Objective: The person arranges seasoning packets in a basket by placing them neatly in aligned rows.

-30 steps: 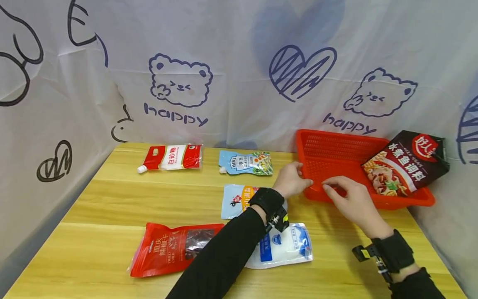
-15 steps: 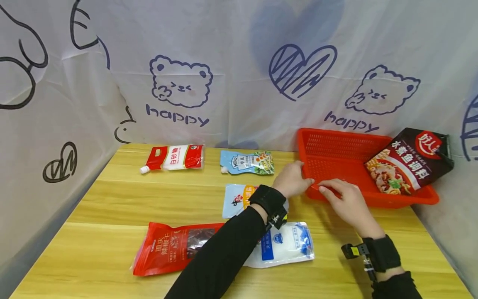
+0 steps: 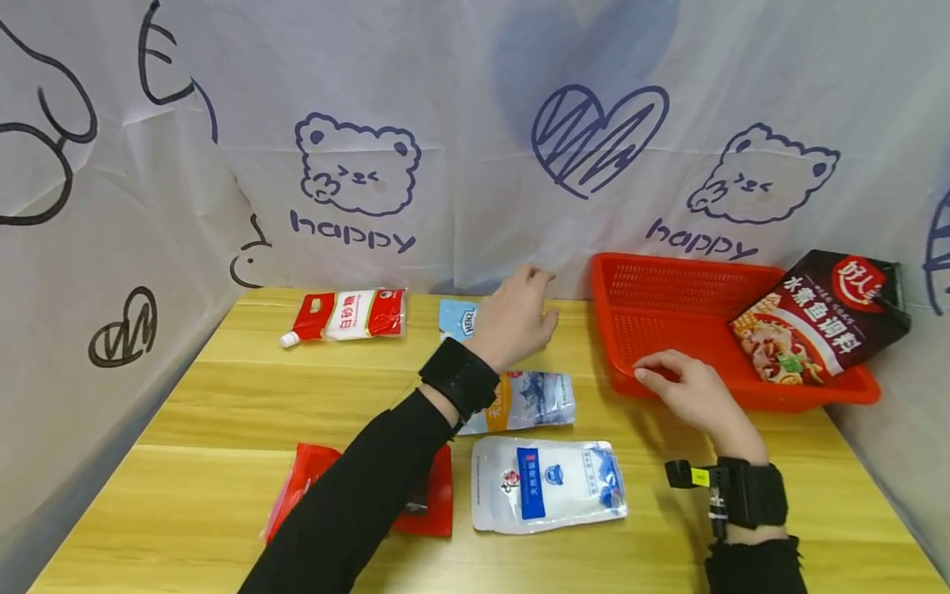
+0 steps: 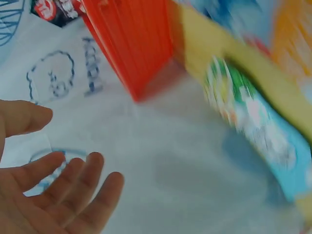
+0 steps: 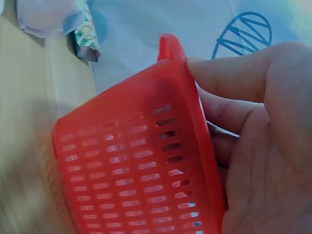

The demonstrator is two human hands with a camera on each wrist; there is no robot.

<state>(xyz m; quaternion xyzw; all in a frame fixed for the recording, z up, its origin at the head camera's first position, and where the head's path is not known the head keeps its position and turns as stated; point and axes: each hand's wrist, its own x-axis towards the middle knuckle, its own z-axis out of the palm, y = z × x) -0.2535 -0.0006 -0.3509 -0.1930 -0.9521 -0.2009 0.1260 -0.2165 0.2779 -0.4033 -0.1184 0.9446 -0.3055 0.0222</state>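
Note:
My left hand is raised over the blue Heinz pouch at the back of the table, hiding most of it. Its fingers are spread loosely with nothing between them, as the left wrist view shows. My right hand pinches the rim of the red plastic basket at its near left corner. In the right wrist view the thumb lies on the slotted basket wall's rim, with fingers behind it. A black seasoning packet with a food picture leans in the basket's right end.
A blue-and-orange salt bag lies below the left wrist, a white salt pouch nearer. The left sleeve partly covers a red dried-chili bag. A red-and-white sugar pouch lies back left. A cloth wall stands behind.
My left hand has left the basket's left side and moved left, up over the Heinz pouch. My right hand has closed in on the basket's near rim and stays there.

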